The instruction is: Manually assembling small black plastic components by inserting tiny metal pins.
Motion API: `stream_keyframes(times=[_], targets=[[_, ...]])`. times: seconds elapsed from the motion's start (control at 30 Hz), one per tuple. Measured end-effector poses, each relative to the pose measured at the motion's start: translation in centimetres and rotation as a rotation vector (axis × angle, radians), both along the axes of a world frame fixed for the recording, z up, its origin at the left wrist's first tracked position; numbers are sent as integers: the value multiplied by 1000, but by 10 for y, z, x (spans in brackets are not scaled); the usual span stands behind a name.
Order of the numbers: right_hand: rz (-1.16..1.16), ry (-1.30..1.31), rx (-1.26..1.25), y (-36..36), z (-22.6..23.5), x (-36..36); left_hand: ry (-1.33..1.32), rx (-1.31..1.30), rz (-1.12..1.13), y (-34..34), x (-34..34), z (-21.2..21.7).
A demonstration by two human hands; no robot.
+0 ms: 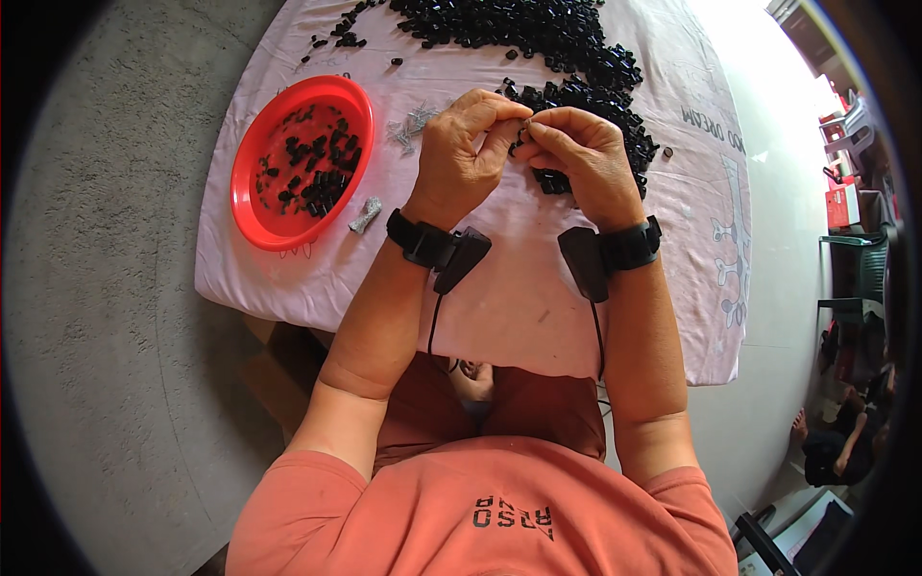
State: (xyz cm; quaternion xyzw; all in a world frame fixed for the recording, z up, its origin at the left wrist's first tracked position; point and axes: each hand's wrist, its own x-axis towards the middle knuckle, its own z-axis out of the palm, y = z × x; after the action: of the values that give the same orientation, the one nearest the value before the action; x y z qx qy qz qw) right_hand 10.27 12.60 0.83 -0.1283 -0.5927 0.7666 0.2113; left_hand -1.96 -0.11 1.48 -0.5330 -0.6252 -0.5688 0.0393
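Above the pink cloth, my left hand [464,154] and my right hand [591,158] meet at their fingertips. Both are closed in a pinch, thumb against forefinger. What lies between the fingertips is too small to make out. Just beyond and beside my right hand spreads a pile of small black plastic pieces [586,94], partly hidden by that hand. Left of my left hand lies a little heap of thin silvery pieces [411,128]. Farther left stands a round red basin [243,206] with many black pieces in it.
The pink cloth [509,288] covers the table. A bigger heap of black pieces [519,24] lies at the far side. Near the basin is a small clear plastic packet [366,215]. At the right are a green chair [867,264] and a seated person [845,442].
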Motion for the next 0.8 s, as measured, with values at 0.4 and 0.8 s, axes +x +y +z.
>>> stream_keyframes(times=[0.4,0.8], targets=[[-71,25,-46,5,0,1,-131,-129,135,0,-1,-7],[-195,56,-29,11,-6,1,43,-450,147,-5,-5,-24]])
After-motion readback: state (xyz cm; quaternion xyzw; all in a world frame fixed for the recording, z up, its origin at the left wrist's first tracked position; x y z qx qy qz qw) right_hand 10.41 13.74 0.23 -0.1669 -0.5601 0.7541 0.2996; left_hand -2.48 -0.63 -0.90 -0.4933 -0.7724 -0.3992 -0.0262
